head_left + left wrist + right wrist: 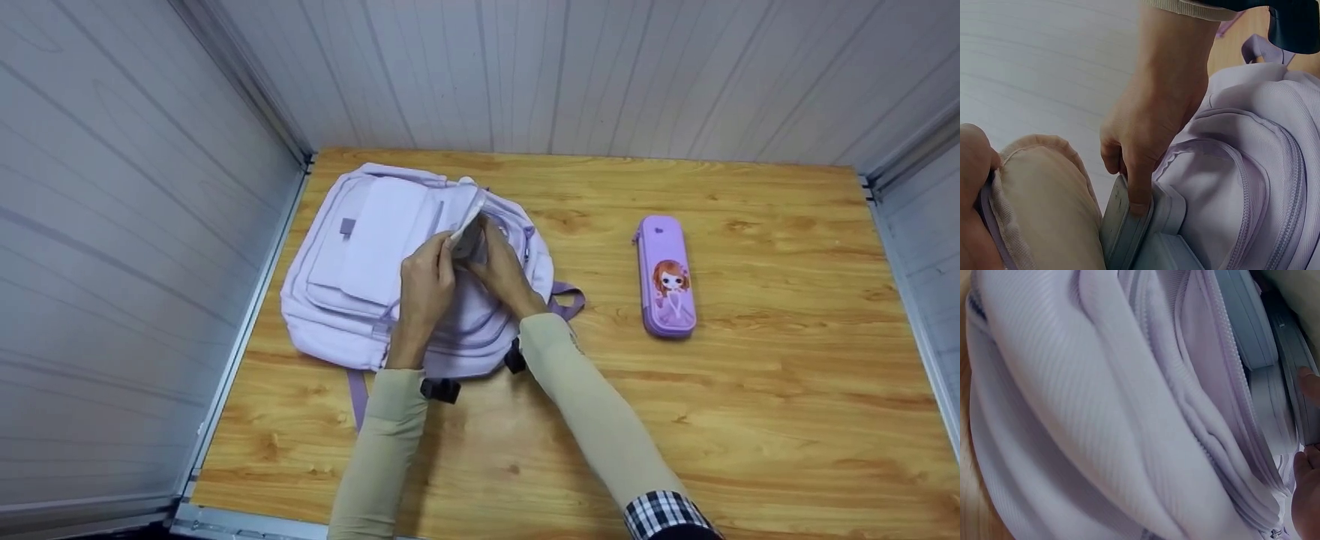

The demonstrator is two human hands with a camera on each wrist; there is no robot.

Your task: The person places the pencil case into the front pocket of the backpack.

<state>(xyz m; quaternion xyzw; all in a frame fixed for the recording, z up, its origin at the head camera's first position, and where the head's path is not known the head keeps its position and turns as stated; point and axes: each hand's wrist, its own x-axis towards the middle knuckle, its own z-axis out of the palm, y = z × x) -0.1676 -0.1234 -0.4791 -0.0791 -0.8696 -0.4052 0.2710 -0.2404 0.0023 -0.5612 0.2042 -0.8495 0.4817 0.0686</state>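
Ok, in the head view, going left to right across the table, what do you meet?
Lilac backpack → left hand → right hand, both hands at the backpack's opening on a grey flat item → purple pencil case, lying apart on the wooden table.

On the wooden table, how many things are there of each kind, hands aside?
Backpack, lilac: 1
Pencil case, purple with a cartoon girl: 1
Grey flat thing held at the backpack's open pocket, kind unclear: 1
Total: 3
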